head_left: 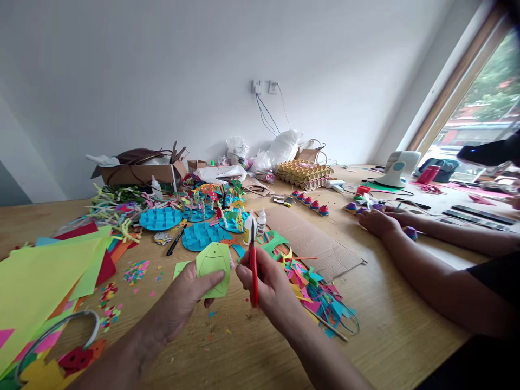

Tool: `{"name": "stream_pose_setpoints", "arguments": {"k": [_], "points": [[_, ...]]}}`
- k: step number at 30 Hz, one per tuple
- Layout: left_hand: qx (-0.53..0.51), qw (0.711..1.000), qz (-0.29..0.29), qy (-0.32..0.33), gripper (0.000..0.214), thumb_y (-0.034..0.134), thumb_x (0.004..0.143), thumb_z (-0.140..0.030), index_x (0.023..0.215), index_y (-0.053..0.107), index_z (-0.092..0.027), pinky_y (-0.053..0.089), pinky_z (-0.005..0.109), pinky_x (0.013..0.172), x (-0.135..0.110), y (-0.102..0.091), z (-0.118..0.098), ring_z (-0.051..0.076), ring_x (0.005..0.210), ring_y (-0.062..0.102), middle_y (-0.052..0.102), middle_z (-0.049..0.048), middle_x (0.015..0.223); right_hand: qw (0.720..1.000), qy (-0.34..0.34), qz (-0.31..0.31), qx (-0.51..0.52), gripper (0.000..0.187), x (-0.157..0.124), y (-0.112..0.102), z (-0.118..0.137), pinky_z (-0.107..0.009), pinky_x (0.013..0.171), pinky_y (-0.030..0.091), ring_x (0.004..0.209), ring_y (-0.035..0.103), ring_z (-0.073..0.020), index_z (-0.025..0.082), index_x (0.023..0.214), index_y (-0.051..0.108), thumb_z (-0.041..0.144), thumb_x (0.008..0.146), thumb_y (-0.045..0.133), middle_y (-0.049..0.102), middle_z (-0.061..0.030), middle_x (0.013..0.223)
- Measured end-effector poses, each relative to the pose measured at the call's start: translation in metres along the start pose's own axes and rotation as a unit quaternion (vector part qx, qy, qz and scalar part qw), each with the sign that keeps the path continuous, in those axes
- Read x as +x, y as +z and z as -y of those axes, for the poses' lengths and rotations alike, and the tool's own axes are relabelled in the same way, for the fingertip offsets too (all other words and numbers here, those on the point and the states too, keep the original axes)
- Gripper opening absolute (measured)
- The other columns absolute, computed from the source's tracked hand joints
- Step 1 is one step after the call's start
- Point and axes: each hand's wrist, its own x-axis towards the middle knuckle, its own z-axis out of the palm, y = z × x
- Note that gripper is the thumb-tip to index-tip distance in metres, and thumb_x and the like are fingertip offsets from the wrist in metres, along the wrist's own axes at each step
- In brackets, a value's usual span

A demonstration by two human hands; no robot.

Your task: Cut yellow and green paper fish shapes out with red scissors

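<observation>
My left hand (190,290) pinches a light green piece of paper (214,265) with a fish-like outline drawn on it in dark lines. Red-handled scissors (254,273) are gripped in my right hand (270,279), their blades pointing up and away from me. A small gap separates the scissors from the paper. Another light green scrap (181,267) lies on the table behind my left hand. Two white glue bottles (261,222) stand just beyond the scissors. A black marker (175,242) rests left of the blue paper discs (203,236).
Coloured paper sheets (52,260) are stacked at the left, with confetti (137,272) beside them. Paper scraps (317,290) and flat cardboard (312,238) lie at right. Egg trays (304,172) stand at the back. A co-worker's arms (406,227) reach in from the right.
</observation>
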Motion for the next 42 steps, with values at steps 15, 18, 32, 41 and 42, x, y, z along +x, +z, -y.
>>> {"name": "stream_pose_setpoints", "arguments": {"k": [15,18,32,41,42], "points": [[-0.059,0.997,-0.032,0.034,0.018,0.067,0.067,-0.031,0.069,0.055,-0.018,0.036,0.016,0.040,-0.014,0.013,-0.011,0.008,0.049,0.040,0.050,-0.0050,0.056,0.993,0.079,0.067,-0.064,0.029,-0.049,0.017,-0.013,-0.023,0.048,0.024,0.053,0.035,-0.0106,0.018,0.062,0.041,0.035,0.085,0.037,0.035,0.0044,0.054],[-0.059,0.997,-0.037,0.030,0.018,0.067,0.068,-0.031,0.071,0.055,-0.018,0.036,0.016,0.041,-0.015,0.014,-0.009,0.008,0.051,0.042,0.052,-0.0044,0.058,0.995,0.067,0.066,-0.045,0.032,-0.050,0.019,-0.013,-0.023,0.051,0.027,0.055,0.036,-0.0109,0.018,0.062,0.042,0.039,0.086,0.037,0.038,0.0038,0.056],[-0.056,0.998,-0.007,0.039,0.017,0.062,0.072,-0.030,0.067,0.052,-0.018,0.034,0.017,0.040,-0.017,0.016,-0.005,0.008,0.046,0.039,0.047,-0.0054,0.054,0.996,0.072,0.049,0.013,0.046,-0.050,0.025,-0.017,-0.022,0.048,0.028,0.052,0.035,-0.0103,0.017,0.065,0.046,0.057,0.086,0.035,0.038,0.0038,0.055],[-0.044,0.999,0.002,0.026,0.019,0.062,0.072,-0.032,0.068,0.051,-0.018,0.034,0.017,0.039,-0.014,0.015,-0.004,0.007,0.044,0.039,0.047,-0.0060,0.052,0.996,0.079,0.042,-0.017,0.049,-0.051,0.024,-0.027,-0.020,0.044,0.027,0.050,0.033,-0.0095,0.018,0.060,0.041,0.060,0.085,0.034,0.034,0.0040,0.052],[-0.042,0.999,0.002,0.025,0.019,0.062,0.072,-0.032,0.068,0.051,-0.018,0.034,0.017,0.039,-0.014,0.015,-0.003,0.007,0.044,0.040,0.047,-0.0060,0.052,0.996,0.079,0.045,-0.021,0.049,-0.052,0.023,-0.027,-0.020,0.044,0.026,0.050,0.033,-0.0093,0.018,0.060,0.041,0.059,0.085,0.034,0.034,0.0041,0.051]]}}
